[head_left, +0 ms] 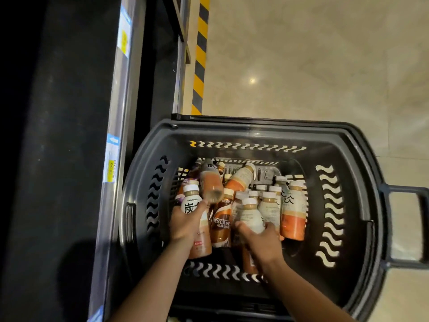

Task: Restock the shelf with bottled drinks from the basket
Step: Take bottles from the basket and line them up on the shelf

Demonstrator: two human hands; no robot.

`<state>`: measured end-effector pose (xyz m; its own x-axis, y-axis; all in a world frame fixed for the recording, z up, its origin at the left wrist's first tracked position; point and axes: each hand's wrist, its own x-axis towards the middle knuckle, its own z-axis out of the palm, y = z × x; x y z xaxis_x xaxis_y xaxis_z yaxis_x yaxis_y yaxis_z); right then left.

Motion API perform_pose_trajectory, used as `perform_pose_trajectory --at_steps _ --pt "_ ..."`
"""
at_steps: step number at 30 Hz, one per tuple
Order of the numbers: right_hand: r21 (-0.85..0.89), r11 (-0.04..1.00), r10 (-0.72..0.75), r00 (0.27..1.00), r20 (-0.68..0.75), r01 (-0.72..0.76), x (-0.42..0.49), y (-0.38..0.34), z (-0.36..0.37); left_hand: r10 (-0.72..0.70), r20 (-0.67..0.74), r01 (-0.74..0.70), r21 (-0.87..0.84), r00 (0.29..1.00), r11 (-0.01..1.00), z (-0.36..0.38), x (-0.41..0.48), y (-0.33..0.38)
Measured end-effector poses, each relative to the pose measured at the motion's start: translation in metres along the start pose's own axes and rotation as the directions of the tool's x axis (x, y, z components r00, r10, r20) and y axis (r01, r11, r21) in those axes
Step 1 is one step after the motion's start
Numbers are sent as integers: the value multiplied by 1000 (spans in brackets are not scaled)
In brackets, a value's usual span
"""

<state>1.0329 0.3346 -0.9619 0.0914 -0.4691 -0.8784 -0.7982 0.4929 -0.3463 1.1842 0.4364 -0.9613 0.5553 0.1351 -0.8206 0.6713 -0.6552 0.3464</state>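
In basket (pixel 255 133), btl (pixel 191 202) in L grip (pixel 185 223)

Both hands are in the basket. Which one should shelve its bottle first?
Probably left. The left hand grips a Tanbing bottle on the basket's shelf side, nearest the shelf edge. The right hand grips a white bottle farther away.

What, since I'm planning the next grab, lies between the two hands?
A brown Nescafe bottle lies between the left hand and right hand, per the head view.
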Motion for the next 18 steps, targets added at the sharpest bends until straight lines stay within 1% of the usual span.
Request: perform_pose_trajectory --at_steps 3,5,6,9,12,14,18 --pt "86 996 6 1000 20 -8 -40 -10 -40 -3 97 17 -141 995 990 -14 -62 11" --pt "125 992 -15 998 65 7 -83 -33 -71 7 145 28 -237 989 971 -30 -113 27" --pt "118 993 -33 996 88 22 -108 -47 -86 -1 174 46 -260 985 965 -40 -142 37" --pt "76 989 -139 980 141 129 -197 -96 -133 33 270 51 -297 962 954 -78 -237 71" --pt "93 964 -263 948 182 249 -294 -147 -179 111 335 -4 -304 936 953 -126 -335 110" --pt "106 941 -335 926 175 321 -351 -171 -202 159 331 -59 -293 930 954 -153 -390 126" --pt "155 897 -439 877 197 414 -452 -211 -242 279 308 -149 -386 909 910 -208 -490 158"
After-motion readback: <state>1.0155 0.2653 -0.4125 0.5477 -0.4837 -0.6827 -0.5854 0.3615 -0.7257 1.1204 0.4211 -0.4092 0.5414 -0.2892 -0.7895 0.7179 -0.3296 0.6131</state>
